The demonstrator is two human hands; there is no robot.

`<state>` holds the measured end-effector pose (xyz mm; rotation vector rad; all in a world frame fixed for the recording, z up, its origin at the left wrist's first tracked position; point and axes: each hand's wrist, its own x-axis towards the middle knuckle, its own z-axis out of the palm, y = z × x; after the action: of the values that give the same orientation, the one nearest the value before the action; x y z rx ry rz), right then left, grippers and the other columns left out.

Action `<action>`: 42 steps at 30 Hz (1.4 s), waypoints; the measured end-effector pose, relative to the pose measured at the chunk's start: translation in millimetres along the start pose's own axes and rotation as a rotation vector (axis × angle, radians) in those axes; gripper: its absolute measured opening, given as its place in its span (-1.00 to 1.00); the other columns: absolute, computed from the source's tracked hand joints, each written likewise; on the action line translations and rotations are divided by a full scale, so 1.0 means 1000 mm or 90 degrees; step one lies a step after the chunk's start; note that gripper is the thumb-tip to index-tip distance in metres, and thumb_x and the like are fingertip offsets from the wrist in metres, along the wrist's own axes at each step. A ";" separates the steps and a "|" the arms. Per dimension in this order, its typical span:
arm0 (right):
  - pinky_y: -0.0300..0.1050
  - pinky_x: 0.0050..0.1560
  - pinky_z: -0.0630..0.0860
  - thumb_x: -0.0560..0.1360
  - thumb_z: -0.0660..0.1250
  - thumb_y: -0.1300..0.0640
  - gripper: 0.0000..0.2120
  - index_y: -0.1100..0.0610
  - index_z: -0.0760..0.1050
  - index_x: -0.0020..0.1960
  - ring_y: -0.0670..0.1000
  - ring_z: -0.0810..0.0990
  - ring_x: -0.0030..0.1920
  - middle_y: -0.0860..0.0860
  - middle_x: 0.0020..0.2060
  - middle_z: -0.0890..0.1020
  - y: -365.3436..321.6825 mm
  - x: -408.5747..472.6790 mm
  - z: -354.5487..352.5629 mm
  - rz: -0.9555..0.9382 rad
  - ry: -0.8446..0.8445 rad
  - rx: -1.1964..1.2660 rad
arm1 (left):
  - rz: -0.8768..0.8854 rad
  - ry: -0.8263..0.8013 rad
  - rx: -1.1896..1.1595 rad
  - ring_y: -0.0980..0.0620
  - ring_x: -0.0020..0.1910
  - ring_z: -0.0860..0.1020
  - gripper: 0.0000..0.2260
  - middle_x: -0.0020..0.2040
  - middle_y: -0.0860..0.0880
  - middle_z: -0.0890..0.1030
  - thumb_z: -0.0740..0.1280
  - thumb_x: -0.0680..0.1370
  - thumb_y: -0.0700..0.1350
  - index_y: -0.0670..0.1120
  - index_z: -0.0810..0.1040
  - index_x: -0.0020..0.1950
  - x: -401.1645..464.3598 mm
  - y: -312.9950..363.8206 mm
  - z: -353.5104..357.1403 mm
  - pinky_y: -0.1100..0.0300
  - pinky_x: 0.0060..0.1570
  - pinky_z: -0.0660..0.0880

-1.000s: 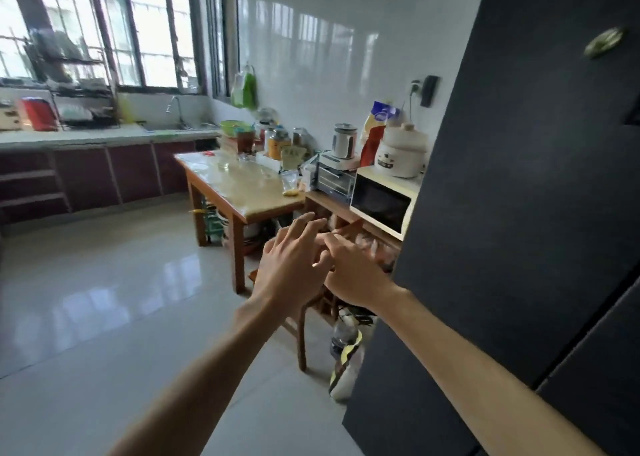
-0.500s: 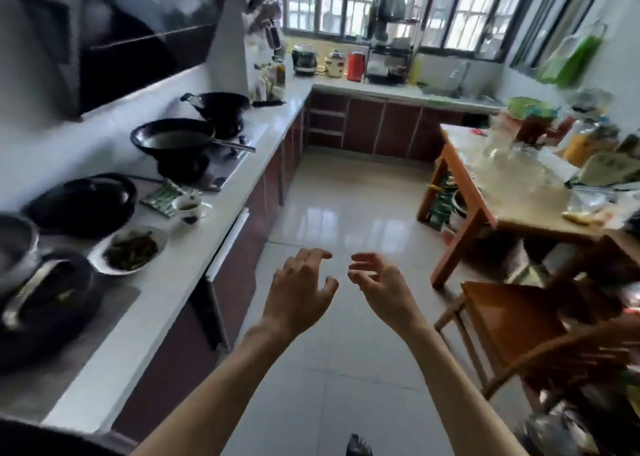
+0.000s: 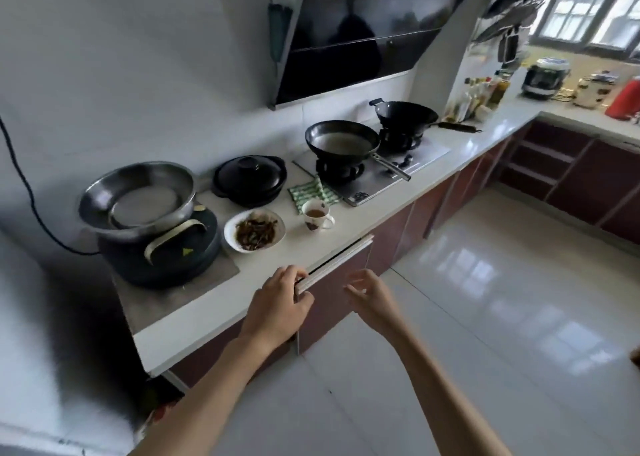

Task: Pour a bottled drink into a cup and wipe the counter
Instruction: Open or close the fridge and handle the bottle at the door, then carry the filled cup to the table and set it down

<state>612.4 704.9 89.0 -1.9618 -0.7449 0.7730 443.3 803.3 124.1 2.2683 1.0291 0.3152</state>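
Note:
A white cup with brown liquid in it stands on the white counter, in front of a green-striped cloth. My left hand hovers over the counter's front edge, fingers loosely curled, holding nothing. My right hand floats in front of the cabinet door, fingers apart, with nothing in it. No drink bottle is clearly visible; only small bottles stand far back on the counter.
A plate of dark food sits left of the cup. A steel basin rests on a black cooker, beside a black lidded pot. Two pans sit on the stove. Appliances line the far counter.
The view has swung left from the fridge and table to the stove counter. Both hands stayed raised with nothing in them and now hover at the counter's front edge.

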 end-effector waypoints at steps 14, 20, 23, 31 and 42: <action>-0.18 -0.18 0.53 0.53 0.40 0.08 -0.49 0.11 0.29 0.40 0.06 0.64 0.01 0.06 0.15 0.61 -0.004 0.210 0.021 0.076 -0.131 -0.074 | -0.164 0.015 -0.055 -0.05 0.25 0.54 -0.54 0.35 -0.04 0.50 0.42 0.53 -0.04 -0.07 0.41 0.40 0.187 -0.060 0.048 0.02 0.18 0.50; -0.10 0.03 0.53 0.49 0.45 0.03 -0.34 0.10 0.22 0.48 0.06 0.56 0.13 0.09 0.29 0.53 -0.014 0.301 -0.001 0.060 -0.101 -0.180 | -0.139 -0.054 -0.026 -0.14 0.33 0.49 -0.35 0.39 -0.12 0.47 0.49 0.47 0.00 -0.14 0.32 0.47 0.308 -0.056 0.055 -0.02 0.25 0.49; -0.05 0.18 0.48 0.45 0.49 0.06 -0.25 0.13 0.19 0.51 0.12 0.51 0.31 0.13 0.36 0.50 -0.014 0.334 -0.007 0.041 -0.119 -0.238 | -0.173 -0.055 -0.034 -0.15 0.24 0.56 -0.28 0.29 -0.10 0.51 0.52 0.32 0.09 -0.10 0.37 0.41 0.355 -0.069 0.066 -0.07 0.14 0.56; 0.12 0.43 0.38 0.32 0.65 0.10 0.10 0.24 0.01 0.60 0.24 0.35 0.49 0.23 0.50 0.34 -0.005 0.446 0.023 -0.047 -0.246 -0.330 | -0.269 -0.089 -0.021 -0.22 0.43 0.42 -0.08 0.47 -0.23 0.39 0.61 0.32 -0.07 -0.20 0.21 0.56 0.428 -0.077 0.091 0.00 0.34 0.41; 0.06 0.13 0.55 0.24 0.68 0.04 -0.11 0.13 0.29 0.42 0.19 0.58 0.23 0.11 0.29 0.59 0.028 0.483 0.053 -0.114 -0.294 -0.301 | -0.289 -0.053 -0.098 0.03 0.24 0.51 -0.20 0.30 0.05 0.53 0.64 0.26 -0.18 -0.05 0.42 0.45 0.438 -0.096 0.110 0.21 0.11 0.39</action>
<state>881.1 1078.7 -67.8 -2.1030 -1.4701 1.0225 728.0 1128.4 -37.6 1.8322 1.3840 0.1016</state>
